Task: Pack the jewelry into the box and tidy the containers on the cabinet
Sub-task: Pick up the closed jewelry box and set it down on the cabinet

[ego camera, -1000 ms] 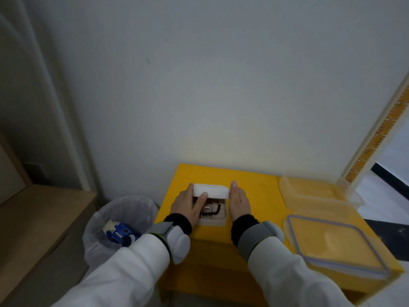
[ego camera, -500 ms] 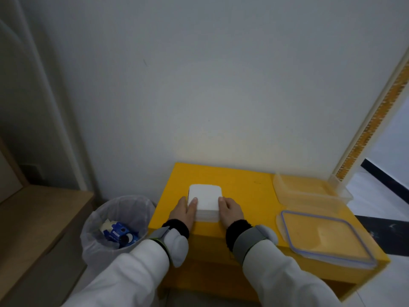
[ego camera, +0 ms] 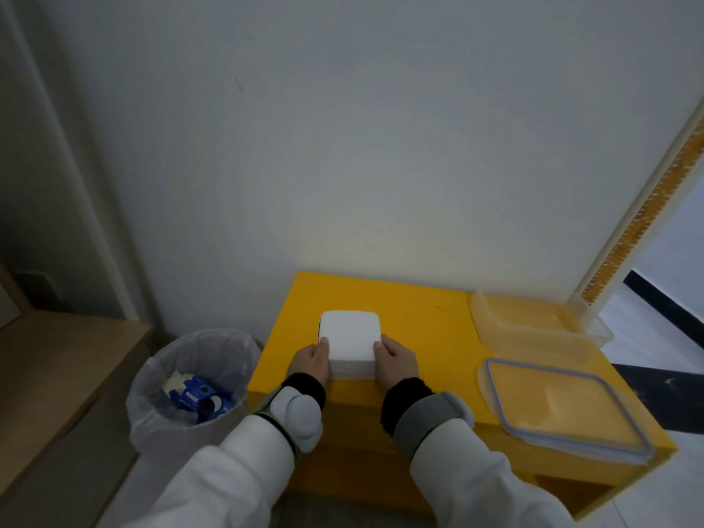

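While closed, box (ego camera: 349, 339) between both hands' fingers (ego camera: 323, 342).

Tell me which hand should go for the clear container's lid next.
Right. The right hand rests on the white box's right side, nearer the blue-rimmed lid lying at the yellow cabinet's right end. The left hand would likely have to cross over the box.

Box (ego camera: 349, 333) on cabinet (ego camera: 411, 310), near its front-left; left hand (ego camera: 309, 362) and right hand (ego camera: 396, 363) flank it. Container (ego camera: 533, 329) at right rear, lid (ego camera: 564, 405) before it. Bin (ego camera: 190, 379) left of cabinet.
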Available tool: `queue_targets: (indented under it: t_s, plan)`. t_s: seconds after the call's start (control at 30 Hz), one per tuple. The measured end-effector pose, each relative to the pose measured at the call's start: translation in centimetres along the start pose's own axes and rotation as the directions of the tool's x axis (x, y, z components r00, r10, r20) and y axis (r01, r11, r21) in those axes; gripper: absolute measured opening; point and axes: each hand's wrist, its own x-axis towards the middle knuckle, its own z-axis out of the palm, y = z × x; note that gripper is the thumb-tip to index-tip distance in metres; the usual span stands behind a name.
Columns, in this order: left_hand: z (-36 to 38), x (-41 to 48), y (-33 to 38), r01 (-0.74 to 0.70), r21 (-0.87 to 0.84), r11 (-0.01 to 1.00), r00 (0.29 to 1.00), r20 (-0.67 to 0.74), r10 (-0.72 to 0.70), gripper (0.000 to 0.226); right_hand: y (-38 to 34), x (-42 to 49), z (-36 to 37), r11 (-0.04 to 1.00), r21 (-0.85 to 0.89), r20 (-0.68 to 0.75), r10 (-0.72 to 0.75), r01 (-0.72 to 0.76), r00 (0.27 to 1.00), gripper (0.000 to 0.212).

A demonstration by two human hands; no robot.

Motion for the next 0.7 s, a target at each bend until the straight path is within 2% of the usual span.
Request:
queue_targets:
  t_s: [0.07, 0.13, 0.2, 0.27, 0.5, 0.63, 0.7]
  plan:
    - [0.0, -0.3, 0.0, -0.014, 0.007, 1.000, 1.000, -0.027, 0.015, 0.047, -0.2, -0.1, -0.3, 0.999, 0.046, -0.009, 0.002, -0.002, 1.000, 0.042]
    - [0.0, -0.8, 0.3, -0.025, -0.016, 1.000, 0.999, -0.048, 0.024, 0.044, -0.4, -0.5, -0.4, 0.996, 0.087, -0.020, 0.002, 0.000, 1.000, 0.041]
    - [0.1, -1.4, 0.7, -0.022, -0.154, 0.988, 0.997, -0.073, 0.011, 0.037, -0.5, -1.2, -0.4, 0.991, 0.135, -0.024, -0.002, 0.005, 1.000, 0.040]
    - [0.1, -2.0, 1.2, -0.022, -0.280, 0.960, 0.997, -0.081, -0.001, 0.048, -0.6, -1.9, -0.5, 0.983, 0.182, -0.019, 0.004, 0.000, 1.000, 0.039]
    - [0.2, -4.2, 1.7, -0.058, -0.390, 0.919, 0.998, 0.004, 0.064, 0.069, -1.5, -2.9, -1.4, 0.967, 0.253, -0.034, 0.016, -0.007, 0.999, 0.041]
    - [0.5, -6.0, 1.5, -0.091, -0.420, 0.903, 0.982, 0.110, 0.150, 0.071, -2.4, -3.0, -2.6, 0.958, 0.272, 0.008, 0.090, -0.089, 0.996, 0.065]
    - [0.6, -6.7, 1.4, -0.118, -0.391, 0.913, 0.972, 0.144, 0.187, 0.068, -2.5, -2.6, -3.4, 0.950, 0.288, 0.046, 0.110, -0.118, 0.993, 0.059]
